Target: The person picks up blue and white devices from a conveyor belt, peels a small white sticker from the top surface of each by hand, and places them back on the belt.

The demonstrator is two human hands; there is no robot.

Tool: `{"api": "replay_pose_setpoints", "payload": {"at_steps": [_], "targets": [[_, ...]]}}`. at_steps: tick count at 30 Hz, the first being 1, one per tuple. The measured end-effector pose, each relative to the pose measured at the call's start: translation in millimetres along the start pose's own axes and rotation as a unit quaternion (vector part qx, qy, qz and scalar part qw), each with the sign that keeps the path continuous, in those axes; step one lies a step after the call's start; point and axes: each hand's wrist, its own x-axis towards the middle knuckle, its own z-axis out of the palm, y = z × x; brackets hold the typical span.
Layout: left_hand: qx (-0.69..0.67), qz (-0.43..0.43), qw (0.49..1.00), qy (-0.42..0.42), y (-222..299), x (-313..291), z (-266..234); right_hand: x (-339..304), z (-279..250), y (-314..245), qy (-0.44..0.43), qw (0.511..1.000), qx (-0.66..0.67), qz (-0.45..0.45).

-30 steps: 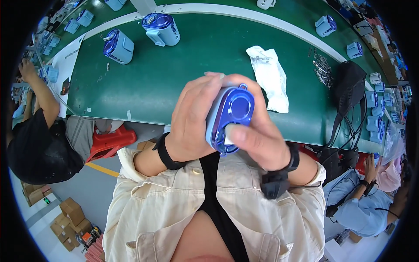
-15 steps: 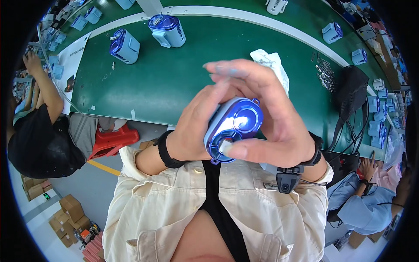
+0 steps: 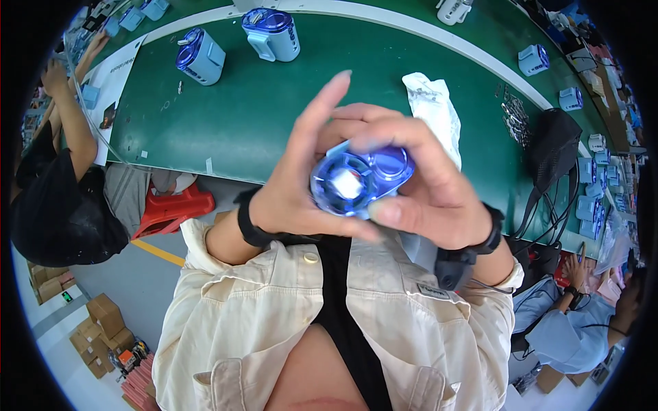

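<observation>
Between my hands, in front of my chest, is a light-blue plastic container with a glossy dark-blue lid [image 3: 393, 164], its lid turned up toward me. A round opening in the lid shows a bright, whitish centre. My left hand [image 3: 288, 188] clasps the container's left side, with the thumb under its near edge and one finger stretched up. Curled over the right side is my right hand [image 3: 442, 188], its thumb on the near edge of the lid. Fingers hide most of the body. Two similar containers, a left one [image 3: 205, 61] and a right one [image 3: 277, 44], stand farther back on the green table [image 3: 240, 130].
Beyond my right hand lie a crumpled white plastic bag [image 3: 435, 113], a heap of small metal parts [image 3: 515, 120] and a black bag [image 3: 552, 147] with cables. More containers line the right side. People sit at left and right; a red stool [image 3: 171, 212] stands at left.
The container has turned in my hands, so its round opening now faces up at the left. My right thumb has left the opening, and a left finger has lifted away.
</observation>
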Motion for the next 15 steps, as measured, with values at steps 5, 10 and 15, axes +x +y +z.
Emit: {"api": "replay_pose_setpoints", "payload": {"at_steps": [5, 10, 15], "targets": [[-0.274, -0.024, 0.961, -0.008, -9, -4, 2, 17, -13, -31, -0.112, 0.983, -0.147, 0.017], [-0.290, -0.008, 0.955, -0.058, -13, -5, -4, 24, -14, -47, -0.119, 0.951, -0.280, -0.059], [-0.239, 0.017, 0.960, -0.142, -17, -4, -6, 28, -11, -54, -0.125, 0.913, -0.361, -0.142]]}}
